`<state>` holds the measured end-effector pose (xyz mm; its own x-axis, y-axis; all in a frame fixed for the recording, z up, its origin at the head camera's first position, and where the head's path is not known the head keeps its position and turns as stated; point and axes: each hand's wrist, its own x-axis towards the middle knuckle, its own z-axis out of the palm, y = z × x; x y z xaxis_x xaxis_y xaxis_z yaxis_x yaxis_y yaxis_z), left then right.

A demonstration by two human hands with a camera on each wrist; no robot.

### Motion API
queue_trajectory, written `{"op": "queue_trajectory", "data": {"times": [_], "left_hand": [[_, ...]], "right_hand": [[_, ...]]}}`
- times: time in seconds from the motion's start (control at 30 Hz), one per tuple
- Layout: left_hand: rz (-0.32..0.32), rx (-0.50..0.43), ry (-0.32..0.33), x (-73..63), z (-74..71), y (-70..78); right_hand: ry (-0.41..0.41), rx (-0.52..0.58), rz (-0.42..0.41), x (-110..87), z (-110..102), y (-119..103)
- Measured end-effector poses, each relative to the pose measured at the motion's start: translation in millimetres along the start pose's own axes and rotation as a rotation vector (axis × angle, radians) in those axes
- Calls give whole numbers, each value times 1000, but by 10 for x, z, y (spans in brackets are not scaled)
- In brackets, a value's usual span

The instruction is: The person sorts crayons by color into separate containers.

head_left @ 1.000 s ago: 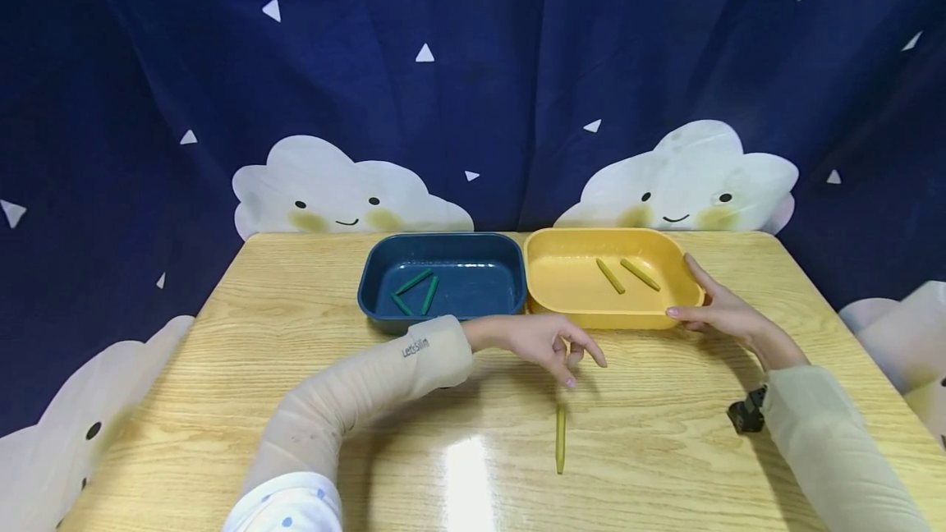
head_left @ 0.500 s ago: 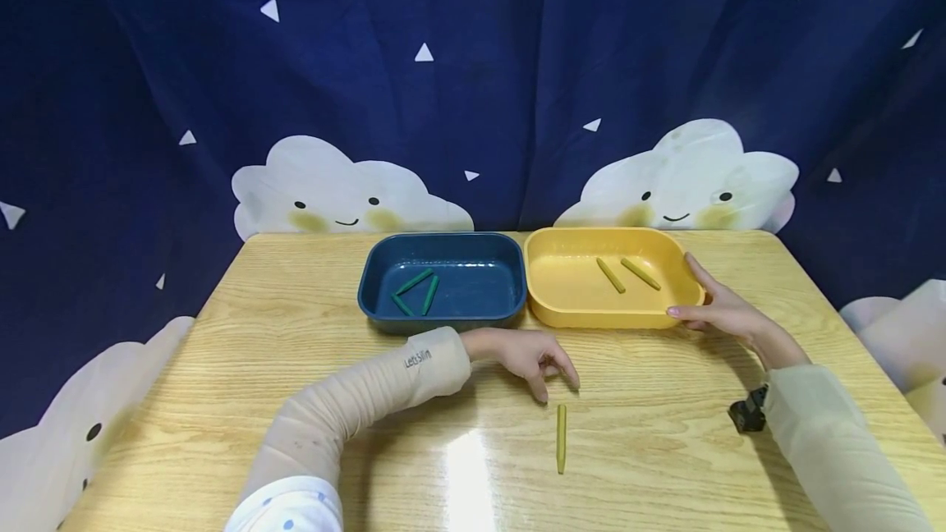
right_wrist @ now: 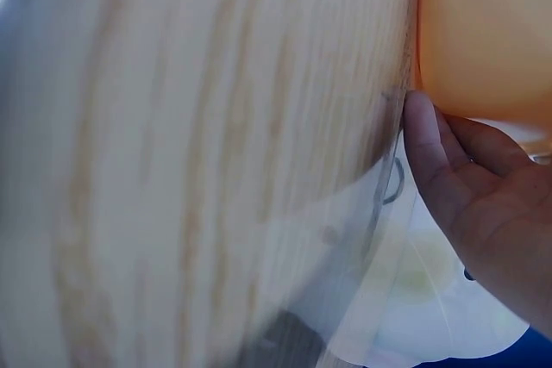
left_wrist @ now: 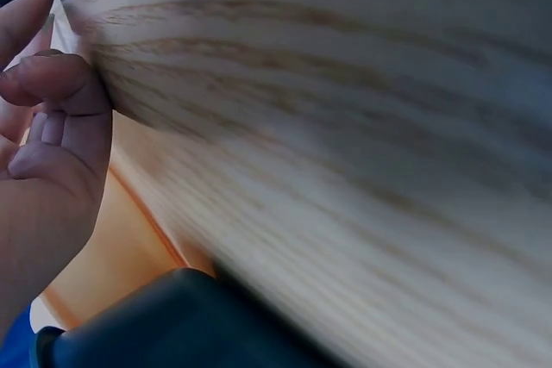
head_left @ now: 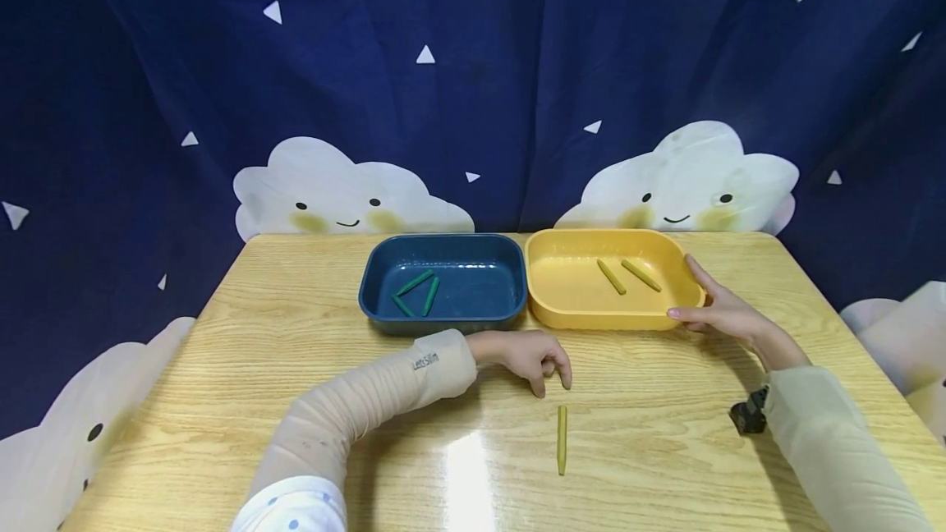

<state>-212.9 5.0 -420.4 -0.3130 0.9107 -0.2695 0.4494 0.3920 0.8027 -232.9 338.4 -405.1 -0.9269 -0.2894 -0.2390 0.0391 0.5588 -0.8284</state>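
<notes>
A yellow crayon (head_left: 562,440) lies lengthwise on the wooden table, its tapered end towards the person. Just beyond it my left hand (head_left: 526,357) hovers with loosely bent fingers and nothing between them, apart from the crayon. My right hand (head_left: 727,317) rests against the near right corner of the yellow tray (head_left: 606,320), thumb at the front and a straight finger along the right side. Two yellow crayons (head_left: 611,277) lie in that tray. In the right wrist view, fingertips (right_wrist: 420,114) touch the tray's wall (right_wrist: 483,40). The left wrist view shows bent fingers (left_wrist: 65,84) with no crayon.
A dark blue tray (head_left: 443,323) stands left of the yellow one, close against it, with several green sticks (head_left: 431,296) inside. Both trays are near the table's far edge, before a dark blue curtain (head_left: 473,89). A black device (head_left: 749,413) sits at the right wrist.
The left hand has moved left and towards the person, and its fingers have drawn in a little. Right hand, trays and crayons stay where they were.
</notes>
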Motion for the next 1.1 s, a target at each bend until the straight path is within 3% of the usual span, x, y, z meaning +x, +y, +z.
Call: {"op": "queue_trajectory", "data": {"times": [0.27, 0.57, 1.1], "left_hand": [[-11, -12, -19, 21, 2, -1], [40, 1, -75, 61, 8, -11], [35, 10, -154, 90, 77, 109]], "right_hand": [[-3, -1, 1, -3, 0, 5], [5, -17, 4, 5, -15, 7], [5, -18, 14, -2, -8, -10]]}}
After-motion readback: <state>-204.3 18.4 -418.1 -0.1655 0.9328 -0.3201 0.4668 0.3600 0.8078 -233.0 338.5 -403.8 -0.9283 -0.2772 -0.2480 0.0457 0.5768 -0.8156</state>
